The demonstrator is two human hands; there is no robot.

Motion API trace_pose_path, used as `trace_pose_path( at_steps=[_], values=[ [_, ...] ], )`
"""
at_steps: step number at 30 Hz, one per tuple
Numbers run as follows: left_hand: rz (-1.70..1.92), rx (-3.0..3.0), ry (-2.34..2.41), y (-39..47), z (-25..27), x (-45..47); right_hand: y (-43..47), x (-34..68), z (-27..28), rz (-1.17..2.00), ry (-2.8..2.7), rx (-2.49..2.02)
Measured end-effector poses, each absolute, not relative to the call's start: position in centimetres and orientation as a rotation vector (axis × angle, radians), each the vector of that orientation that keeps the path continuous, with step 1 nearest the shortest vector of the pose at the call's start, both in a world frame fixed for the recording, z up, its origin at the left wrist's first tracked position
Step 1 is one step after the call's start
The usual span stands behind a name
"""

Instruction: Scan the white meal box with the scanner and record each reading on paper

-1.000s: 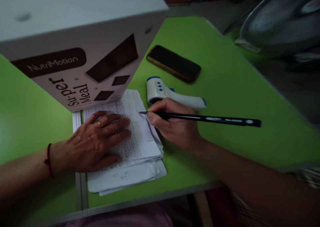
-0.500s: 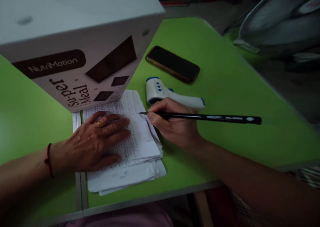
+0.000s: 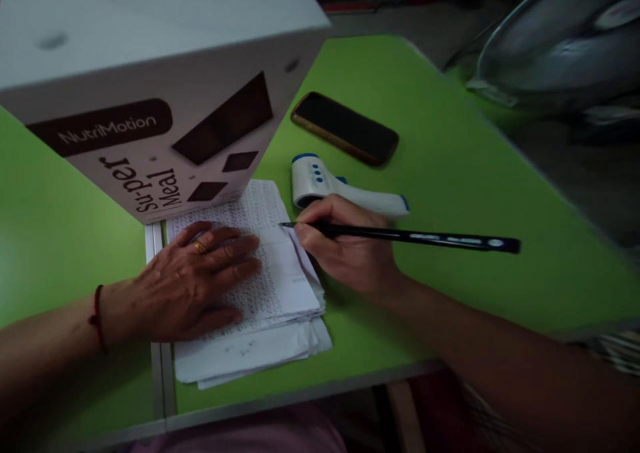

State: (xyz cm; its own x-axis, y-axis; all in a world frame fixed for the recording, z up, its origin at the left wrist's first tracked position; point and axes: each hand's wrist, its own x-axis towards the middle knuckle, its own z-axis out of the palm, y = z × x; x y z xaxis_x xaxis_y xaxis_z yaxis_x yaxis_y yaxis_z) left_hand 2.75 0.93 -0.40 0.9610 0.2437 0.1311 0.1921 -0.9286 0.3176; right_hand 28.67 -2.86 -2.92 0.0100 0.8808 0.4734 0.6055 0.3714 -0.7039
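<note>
A stack of white paper sheets [image 3: 295, 286], covered in dense handwriting, lies on the green table. My left hand [image 3: 195, 283] rests flat on the top sheet with its fingers spread; a gold ring and a dark red cord bracelet are on it. Pinched between the fingers of my right hand [image 3: 350, 246] is a long black pen [image 3: 440, 238]. Its tip touches or hovers just over the right part of the top sheet; I cannot tell which. Just beyond my right hand lies a white and blue infrared thermometer [image 3: 315, 176].
A large white NutriMotion box [image 3: 165, 60] stands at the far left, against the papers' top edge. Behind the thermometer lies a dark phone [image 3: 345, 128] in a brown case. The green table [image 3: 475, 193] has a metal seam at left. A fan [image 3: 555, 53] stands beyond its right edge.
The pen's rear end has shifted very slightly left and down. Both hands and the papers stay practically where they were.
</note>
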Motion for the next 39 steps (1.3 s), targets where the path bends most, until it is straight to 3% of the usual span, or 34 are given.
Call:
trace_pose_path(
  at_steps=[39],
  values=[
    [0.295,2.797,0.320,0.84,-0.78,2.69,-2.93,29.06,-3.10,0.260,-1.689,-1.344]
  ],
)
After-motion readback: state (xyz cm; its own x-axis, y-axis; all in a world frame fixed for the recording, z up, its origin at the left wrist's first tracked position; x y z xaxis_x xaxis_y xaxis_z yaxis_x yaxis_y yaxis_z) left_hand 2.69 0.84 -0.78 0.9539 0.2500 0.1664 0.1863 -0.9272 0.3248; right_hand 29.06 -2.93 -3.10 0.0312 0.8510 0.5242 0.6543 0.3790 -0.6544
